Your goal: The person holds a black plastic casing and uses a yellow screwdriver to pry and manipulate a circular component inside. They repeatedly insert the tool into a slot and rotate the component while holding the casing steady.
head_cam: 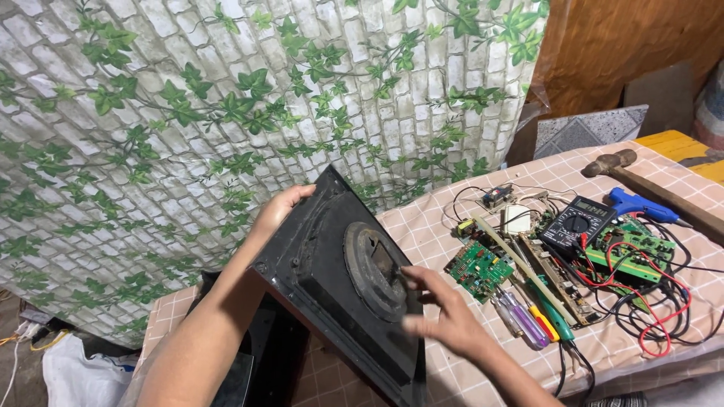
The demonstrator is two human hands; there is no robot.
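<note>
A black square panel (332,249) with a round dusty disc (375,271) in its middle stands tilted up on edge over the table. My left hand (280,209) grips its upper left edge. My right hand (441,310), a little blurred, rests against the panel's right side by the disc, fingers curled on the rim.
A table with a pink checked cloth (452,234) holds green circuit boards (477,270), a black multimeter (577,224), screwdrivers (528,316), red and black wires (648,301), a blue glue gun (641,206) and a hammer (633,177). A leaf-patterned brick wall sheet (226,113) hangs behind.
</note>
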